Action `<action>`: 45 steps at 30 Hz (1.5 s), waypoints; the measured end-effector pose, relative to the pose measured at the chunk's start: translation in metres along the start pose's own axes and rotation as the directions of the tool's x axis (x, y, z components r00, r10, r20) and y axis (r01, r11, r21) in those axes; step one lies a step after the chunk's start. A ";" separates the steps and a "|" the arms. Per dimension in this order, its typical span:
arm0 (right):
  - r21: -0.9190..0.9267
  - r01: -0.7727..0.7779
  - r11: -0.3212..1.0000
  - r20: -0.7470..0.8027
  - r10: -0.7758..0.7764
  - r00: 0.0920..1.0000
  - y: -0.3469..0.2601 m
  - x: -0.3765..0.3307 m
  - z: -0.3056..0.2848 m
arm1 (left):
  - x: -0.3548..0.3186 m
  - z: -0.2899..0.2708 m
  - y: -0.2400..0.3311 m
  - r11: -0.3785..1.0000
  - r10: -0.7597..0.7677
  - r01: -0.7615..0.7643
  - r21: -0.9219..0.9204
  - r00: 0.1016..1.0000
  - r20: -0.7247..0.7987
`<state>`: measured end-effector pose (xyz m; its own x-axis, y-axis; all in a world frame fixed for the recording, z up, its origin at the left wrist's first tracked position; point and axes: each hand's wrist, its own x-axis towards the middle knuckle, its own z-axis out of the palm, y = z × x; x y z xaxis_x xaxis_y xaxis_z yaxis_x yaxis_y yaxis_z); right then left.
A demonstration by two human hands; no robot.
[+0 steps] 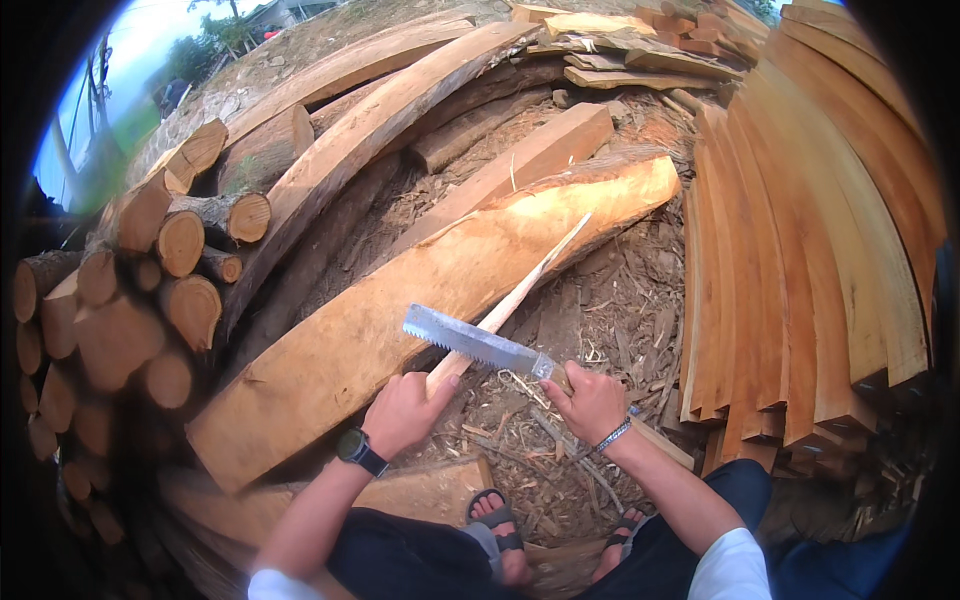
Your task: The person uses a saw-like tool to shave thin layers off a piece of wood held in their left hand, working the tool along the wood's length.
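My left hand (403,413) is closed around the thick lower end of a pale, tapering wooden stick (533,278), whose thin tip points up and away to the right. A short handsaw (470,341) with a grey, toothed blade is in my right hand (590,403), the fingers wrapped round its handle. The blade lies across the stick just above my left hand, teeth facing down toward me; whether it touches the wood I cannot tell. Behind both lies a broad sawn timber slab (350,345), running from near left to far right.
Cut logs (181,243) are stacked at the left. Long planks (770,260) stand in a tall pile at the right. Bark and wood chips (610,320) litter the ground. My sandalled feet (497,520) are close to another timber piece (425,492). Boards (640,78) lie at the back.
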<state>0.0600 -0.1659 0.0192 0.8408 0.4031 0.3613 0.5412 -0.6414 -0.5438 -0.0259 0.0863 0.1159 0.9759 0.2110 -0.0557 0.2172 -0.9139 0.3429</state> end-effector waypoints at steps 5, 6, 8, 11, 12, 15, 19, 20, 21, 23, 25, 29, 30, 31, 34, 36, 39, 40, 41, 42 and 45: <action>-0.036 0.036 0.999 0.016 -0.036 0.999 0.004 -0.002 0.011 | 0.003 0.018 -0.013 0.998 0.041 -0.042 -0.054 0.999 -0.014; -0.011 0.009 1.000 -0.016 -0.009 1.000 0.005 0.002 0.007 | 0.004 0.020 -0.014 0.998 0.034 -0.035 -0.051 0.999 -0.009; 0.037 -0.119 0.992 -0.015 0.120 0.993 0.014 0.006 0.004 | 0.009 0.020 -0.008 0.999 0.026 -0.026 -0.046 1.000 -0.005; 0.011 -0.111 0.994 -0.011 0.111 0.994 0.010 0.002 0.005 | 0.011 0.020 -0.003 0.997 0.031 -0.031 -0.064 1.000 0.000; -0.010 -0.077 0.997 -0.003 0.077 0.997 0.007 0.001 0.006 | 0.011 0.022 -0.004 0.998 0.038 -0.039 -0.059 0.999 -0.010; 0.033 -0.114 0.993 -0.081 0.117 0.990 0.024 0.011 0.001 | 0.011 0.023 -0.002 0.999 0.046 -0.046 -0.022 0.999 -0.005; 0.003 -0.155 0.988 -0.030 0.155 0.987 0.024 0.013 -0.006 | 0.005 0.020 -0.001 0.999 0.031 -0.032 0.039 0.999 0.016; -0.042 -0.104 0.994 -0.005 0.104 0.995 0.015 0.005 -0.004 | 0.005 0.021 -0.002 0.998 0.044 -0.044 0.046 0.999 0.004; -0.085 -0.051 0.995 0.023 0.053 0.998 0.010 0.001 -0.003 | 0.006 0.021 -0.001 0.997 0.045 -0.045 0.055 0.999 0.005; -0.028 -0.115 0.993 -0.037 0.114 0.993 0.024 0.008 -0.002 | 0.008 0.021 0.000 0.996 0.043 -0.044 0.073 0.999 0.007; 0.057 -0.234 0.971 -0.051 0.236 0.970 0.037 0.020 -0.010 | 0.006 0.019 0.001 0.993 0.042 -0.044 0.107 0.999 0.018; -0.046 -0.073 0.996 0.084 0.077 0.994 0.010 -0.004 0.001 | 0.002 0.020 -0.008 0.989 0.044 -0.038 0.141 0.998 -0.041; -0.056 -0.087 0.995 0.106 0.092 0.990 0.008 -0.003 0.000 | 0.004 0.020 -0.007 0.989 0.040 -0.033 0.143 0.998 -0.046; -0.032 -0.147 0.989 0.084 0.149 0.985 0.013 0.004 -0.003 | 0.007 0.018 -0.006 0.989 0.035 -0.027 0.146 0.998 -0.052; 0.107 -0.300 0.948 0.018 0.300 0.954 0.044 0.023 -0.008 | 0.005 0.014 0.001 0.991 0.026 -0.023 0.135 0.999 -0.026; 0.063 -0.224 0.972 0.066 0.220 0.973 0.035 0.010 0.000 | 0.005 0.013 0.000 0.989 0.018 -0.015 0.148 1.000 -0.017; -0.020 -0.165 0.986 0.150 0.166 0.975 0.017 0.001 0.007 | 0.005 0.016 -0.008 0.983 0.009 -0.003 0.183 0.999 -0.031; -0.008 -0.177 0.984 0.120 0.177 0.977 0.021 0.007 0.006 | 0.007 0.016 -0.008 0.984 0.014 -0.006 0.180 0.999 -0.043; -0.002 -0.185 0.983 0.091 0.185 0.979 0.027 0.014 0.001 | 0.008 0.017 -0.007 0.985 0.018 -0.008 0.172 0.998 -0.058; -0.002 -0.256 0.967 0.079 0.256 0.964 0.038 0.022 -0.004 | 0.007 0.017 -0.006 0.983 0.012 -0.005 0.186 0.999 -0.038; 0.037 -0.255 0.966 0.089 0.251 0.964 0.039 0.010 0.000 | 0.006 0.017 -0.004 0.979 0.002 -0.002 0.206 1.000 -0.004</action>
<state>0.0894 -0.1872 0.0018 0.9474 0.2858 0.1440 0.3088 -0.6982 -0.6458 -0.0208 0.0854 0.0984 0.9763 0.2101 -0.0516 0.2154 -0.9661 0.1426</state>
